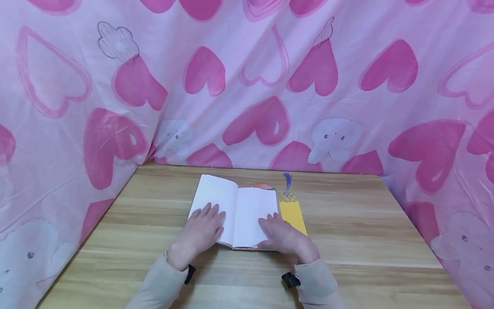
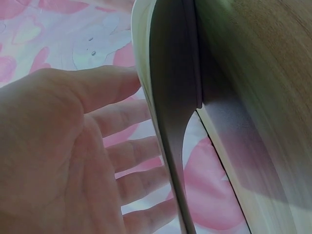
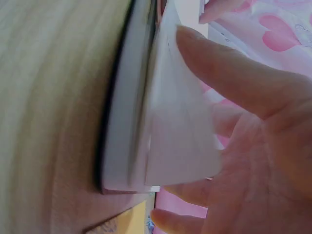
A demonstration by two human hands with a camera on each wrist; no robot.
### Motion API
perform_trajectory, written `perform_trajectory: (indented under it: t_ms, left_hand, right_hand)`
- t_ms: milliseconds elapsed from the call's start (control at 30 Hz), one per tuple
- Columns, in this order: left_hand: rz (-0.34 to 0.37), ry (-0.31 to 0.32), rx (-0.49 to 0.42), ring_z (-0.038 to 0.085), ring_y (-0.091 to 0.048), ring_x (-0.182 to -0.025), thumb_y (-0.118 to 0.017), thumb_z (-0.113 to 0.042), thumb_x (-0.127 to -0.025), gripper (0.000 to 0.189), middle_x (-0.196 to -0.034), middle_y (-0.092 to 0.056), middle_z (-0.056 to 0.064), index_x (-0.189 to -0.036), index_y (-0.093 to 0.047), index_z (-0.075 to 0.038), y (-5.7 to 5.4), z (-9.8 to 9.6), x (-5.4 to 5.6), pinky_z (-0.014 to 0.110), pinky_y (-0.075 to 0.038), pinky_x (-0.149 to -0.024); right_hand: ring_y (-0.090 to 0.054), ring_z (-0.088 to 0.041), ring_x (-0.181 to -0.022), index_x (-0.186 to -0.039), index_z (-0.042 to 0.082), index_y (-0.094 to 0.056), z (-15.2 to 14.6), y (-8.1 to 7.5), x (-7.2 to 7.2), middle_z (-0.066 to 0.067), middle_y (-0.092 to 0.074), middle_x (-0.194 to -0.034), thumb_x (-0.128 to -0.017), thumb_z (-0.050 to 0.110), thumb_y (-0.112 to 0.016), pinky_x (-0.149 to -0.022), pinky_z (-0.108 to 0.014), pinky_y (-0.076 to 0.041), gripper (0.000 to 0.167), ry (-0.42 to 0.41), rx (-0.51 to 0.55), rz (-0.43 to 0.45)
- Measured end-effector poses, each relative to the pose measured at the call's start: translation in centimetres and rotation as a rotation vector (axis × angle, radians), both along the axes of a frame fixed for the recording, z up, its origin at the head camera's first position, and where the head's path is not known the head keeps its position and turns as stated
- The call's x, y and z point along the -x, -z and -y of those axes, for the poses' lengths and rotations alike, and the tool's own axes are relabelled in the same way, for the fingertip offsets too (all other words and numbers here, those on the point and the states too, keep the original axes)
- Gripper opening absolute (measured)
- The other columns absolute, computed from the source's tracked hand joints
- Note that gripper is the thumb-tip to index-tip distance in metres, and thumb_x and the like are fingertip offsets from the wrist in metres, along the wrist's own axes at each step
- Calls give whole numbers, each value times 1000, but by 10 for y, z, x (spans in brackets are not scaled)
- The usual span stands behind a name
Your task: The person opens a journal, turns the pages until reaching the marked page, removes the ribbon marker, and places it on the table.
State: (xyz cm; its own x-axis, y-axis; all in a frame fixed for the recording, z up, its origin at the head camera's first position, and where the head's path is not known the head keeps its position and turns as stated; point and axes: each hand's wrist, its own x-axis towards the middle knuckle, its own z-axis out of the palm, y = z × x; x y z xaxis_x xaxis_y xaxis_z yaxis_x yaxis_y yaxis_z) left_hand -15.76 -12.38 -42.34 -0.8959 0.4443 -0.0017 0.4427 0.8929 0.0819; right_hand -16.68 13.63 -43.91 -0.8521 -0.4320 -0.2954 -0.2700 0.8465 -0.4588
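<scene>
An open notebook (image 1: 254, 206) with white pages lies in the middle of the table. My left hand (image 1: 204, 225) rests spread on its left page, and in the left wrist view the thumb (image 2: 109, 80) meets the page edges. Over the lower right corner is my right hand (image 1: 283, 236), fingers extended across the right page. In the right wrist view a loose leaf (image 3: 180, 131) bends up from the page stack, with the right thumb (image 3: 209, 53) at its edge and other fingers partly hidden behind it. A yellow bookmark (image 1: 292, 214) lies right beside the notebook.
The bookmark has a glittery gold top and a blue tassel (image 1: 287, 181). Behind the notebook, thin orange and pink items (image 1: 261, 186) stick out. The wood-grain table (image 1: 347, 214) meets a pink heart-patterned cloth (image 1: 254, 120) at the back and sides.
</scene>
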Motion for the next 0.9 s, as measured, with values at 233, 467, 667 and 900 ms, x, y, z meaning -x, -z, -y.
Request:
perform_trajectory:
  t_ms: [233,467,667,900]
  left_hand:
    - [-11,3,-7,41,-40,-134,-59,-26,-97,40,-141,-49,19,-132,-57,-7,2,1,1,59,-34,-105]
    - [-10,0,-5,39,-40,-134,-60,-28,-97,41,-141,-49,18,-133,-57,-8,1,1,1,59,-33,-106]
    - [-5,0,-5,39,-41,-134,-59,-26,-97,39,-141,-50,17,-132,-58,-9,2,2,3,59,-33,-105]
    - [-8,2,-3,39,-41,-134,-60,-27,-97,40,-141,-50,17,-133,-58,-8,1,3,4,59,-34,-105]
  right_hand:
    - [-27,-37,-142,-135,15,-59,-5,-4,-1,-7,-54,-140,-94,35,-66,-112,-57,-26,47,30,110,-1]
    - [-32,-39,-139,-130,14,-62,-9,-2,1,-7,-57,-135,-90,28,-72,-110,-55,-29,43,9,135,-71]
    - [-29,-39,-140,-133,15,-60,-11,1,3,-7,-54,-139,-81,27,-81,-111,-54,-28,58,42,145,-72]
    - [-34,-34,-139,-137,17,-57,-17,1,7,-6,-51,-142,-78,26,-84,-110,-54,-29,66,26,82,-70]
